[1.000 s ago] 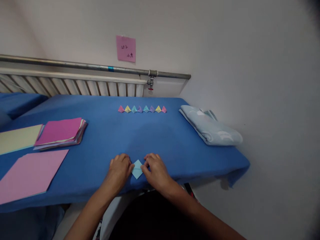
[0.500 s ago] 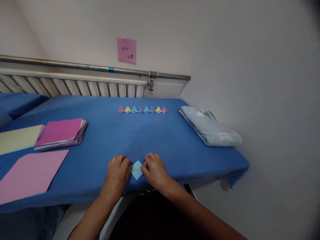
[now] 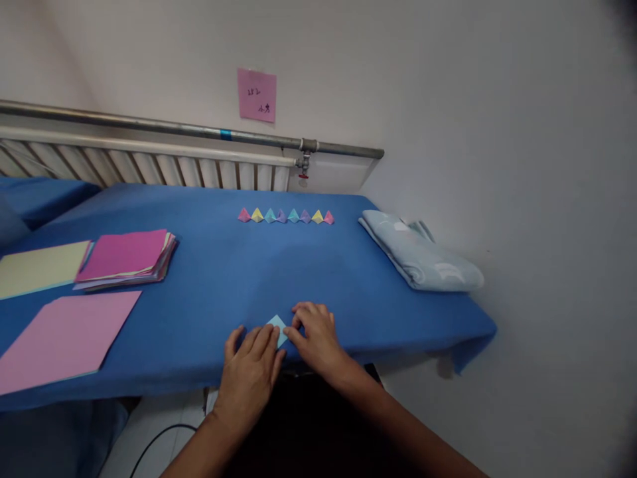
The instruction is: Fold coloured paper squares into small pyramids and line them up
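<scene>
A small light-blue folded paper (image 3: 279,325) lies on the blue cloth near the front edge of the table, one corner pointing away from me. My left hand (image 3: 252,364) lies over its left and lower part with fingers stretched out, hiding much of it. At the right corner, my right hand (image 3: 317,335) has its thumb and forefinger closed on the paper, the other fingers curled. Farther back stands a row of several small folded paper pieces (image 3: 293,216) in pink, yellow, blue and purple.
On the left are a stack of magenta and other coloured paper (image 3: 124,255), yellow sheets (image 3: 42,267) and pink sheets (image 3: 70,338). A folded pale-blue cloth (image 3: 423,255) sits at the right. A radiator (image 3: 174,169) and a metal pipe (image 3: 149,125) run behind the table (image 3: 209,292).
My left hand has moved right, from the paper's left corner onto the paper, its fingers now stretched across it. My right hand stays at the right corner. The view has shifted slightly.
</scene>
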Available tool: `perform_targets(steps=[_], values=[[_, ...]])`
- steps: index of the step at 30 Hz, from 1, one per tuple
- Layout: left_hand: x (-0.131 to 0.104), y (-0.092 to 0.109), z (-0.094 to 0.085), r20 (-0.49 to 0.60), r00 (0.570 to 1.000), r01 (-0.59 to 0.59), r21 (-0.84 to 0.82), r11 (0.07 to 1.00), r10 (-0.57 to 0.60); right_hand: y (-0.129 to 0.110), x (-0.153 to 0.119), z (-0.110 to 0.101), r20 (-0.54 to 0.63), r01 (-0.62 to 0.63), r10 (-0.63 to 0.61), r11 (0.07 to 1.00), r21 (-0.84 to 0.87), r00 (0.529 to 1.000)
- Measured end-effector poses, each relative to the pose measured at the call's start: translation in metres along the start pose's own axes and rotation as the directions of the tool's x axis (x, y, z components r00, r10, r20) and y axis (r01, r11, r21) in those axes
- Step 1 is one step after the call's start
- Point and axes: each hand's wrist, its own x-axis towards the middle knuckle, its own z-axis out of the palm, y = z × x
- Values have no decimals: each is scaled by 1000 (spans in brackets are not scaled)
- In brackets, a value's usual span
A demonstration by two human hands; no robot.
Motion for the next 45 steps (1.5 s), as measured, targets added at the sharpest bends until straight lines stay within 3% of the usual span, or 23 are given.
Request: perform_targets(steps=[14,16,18,20,24,27,30,37,41,45], values=[[-3,7,0,-40,999,30,44,999,-28,0,0,-8,57,-24,21,998,52,998],[3,5,-5,8,1000,17,53,998,-17,0,1,-8,60,-24,21,999,48,998],[19,1,-14,150,989,-2,76,997,-10,0,1,-9,63,-15,13,999,34,998],[43,-5,-24,420,908,-61,113,992,8,1,1,-8,60,-9,7,1000,28,998],[95,-21,-34,569,813,-168,25,985,124,5,0,-5,39,-5,2,998,64,999],[118,-31,-31,676,718,-180,-54,982,168,8,-1,-4,11,1,-2,994,108,1000],[128,-36,-28,733,663,-136,-80,987,151,8,-1,-6,2,-10,10,990,138,1000],[126,-40,-29,756,650,56,-154,986,81,8,1,-10,-21,-53,59,976,211,998],[118,-43,-28,744,668,236,-243,941,24,11,6,-9,-36,-47,56,972,231,998],[105,-42,-38,694,715,444,-348,826,-92,27,2,-7,-91,0,31,945,327,995]])
